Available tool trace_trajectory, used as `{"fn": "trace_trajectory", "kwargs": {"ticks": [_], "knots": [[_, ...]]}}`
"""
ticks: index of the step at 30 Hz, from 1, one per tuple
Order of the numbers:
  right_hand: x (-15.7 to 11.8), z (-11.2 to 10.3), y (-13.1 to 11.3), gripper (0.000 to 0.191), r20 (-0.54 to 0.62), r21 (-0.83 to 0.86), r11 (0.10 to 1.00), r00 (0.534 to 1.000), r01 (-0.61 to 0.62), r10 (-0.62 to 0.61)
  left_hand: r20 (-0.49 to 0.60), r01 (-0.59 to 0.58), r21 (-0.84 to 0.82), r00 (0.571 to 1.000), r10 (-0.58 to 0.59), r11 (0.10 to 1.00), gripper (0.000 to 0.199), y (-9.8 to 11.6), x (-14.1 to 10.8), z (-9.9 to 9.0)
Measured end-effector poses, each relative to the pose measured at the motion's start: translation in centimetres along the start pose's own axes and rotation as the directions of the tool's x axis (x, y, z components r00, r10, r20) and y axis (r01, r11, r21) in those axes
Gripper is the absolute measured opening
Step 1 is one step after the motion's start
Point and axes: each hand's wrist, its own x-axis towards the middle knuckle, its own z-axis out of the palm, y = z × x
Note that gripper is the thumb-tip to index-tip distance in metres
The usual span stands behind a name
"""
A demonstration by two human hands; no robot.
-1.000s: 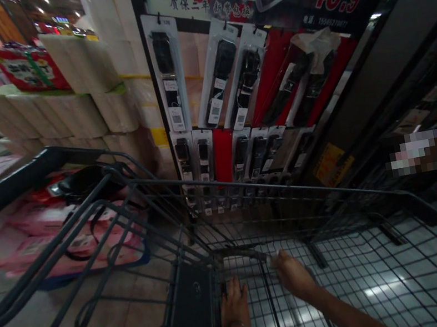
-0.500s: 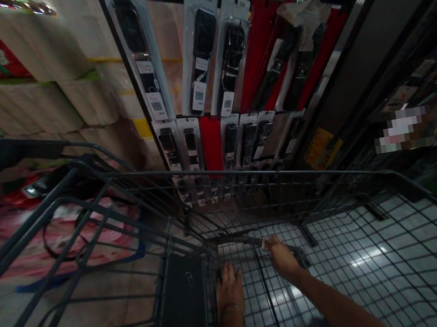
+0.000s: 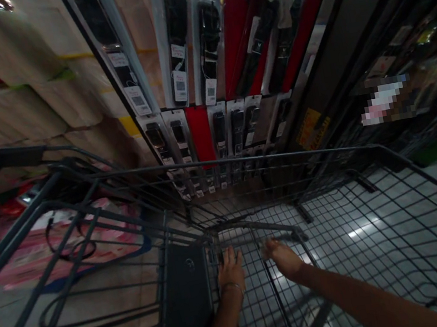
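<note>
Both hands reach down into a dark wire shopping cart (image 3: pixel 243 160). My left hand (image 3: pixel 231 269), with a thin bracelet at the wrist, has its fingers spread beside the dark panel (image 3: pixel 189 298) on the cart's inner left side; nothing shows in it. To its right, my right hand (image 3: pixel 282 258) is closed, fingers pressed together around something small and pale that I cannot make out. Just beyond the fingers lies a dark bar (image 3: pixel 269 226) across the cart's wire mesh.
Packaged belts (image 3: pixel 176 47) hang on a rack beyond the cart. Paper rolls (image 3: pixel 15 112) are stacked at the left, above pink packages (image 3: pixel 67 241) near the floor. A dark post (image 3: pixel 333 47) and more shelving stand at the right.
The rack and its belts have shifted left and up in view. My right hand's fingers have come away from the dark bar. My left hand has moved slightly up and right.
</note>
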Motion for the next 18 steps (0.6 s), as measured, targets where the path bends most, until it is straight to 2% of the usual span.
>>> {"fn": "trace_trajectory", "kwargs": {"ticks": [4, 7, 10, 14, 18], "knots": [[-1.8, -0.3, -1.9, 0.040, 0.153, -0.023, 0.998, 0.987, 0.052, -0.048, 0.096, -0.049, 0.072, 0.994, 0.042, 0.996, 0.059, -0.1, -0.5, -1.7], [-2.6, -0.3, -2.5, 0.038, 0.173, -0.011, 0.999, 0.984, 0.042, -0.040, 0.160, -0.116, 0.143, 0.983, 0.092, 0.983, 0.051, 0.0, -1.3, -2.8], [-2.5, -0.8, -2.6, 0.034, 0.190, 0.051, 0.992, 0.974, 0.115, -0.123, 0.205, -0.178, 0.173, 0.968, 0.142, 0.969, 0.042, 0.0, -2.6, -2.8], [-1.7, -1.4, -3.5, 0.035, 0.114, 0.093, 0.984, 0.980, 0.151, -0.162, 0.264, -0.225, 0.204, 0.950, 0.168, 0.953, 0.034, -0.2, -4.2, -1.8], [-0.6, -0.1, -5.3, 0.034, 0.031, 0.070, 0.983, 0.984, 0.172, -0.174, 0.279, -0.210, 0.235, 0.950, 0.141, 0.949, 0.028, -0.5, -5.1, -0.6]]}}
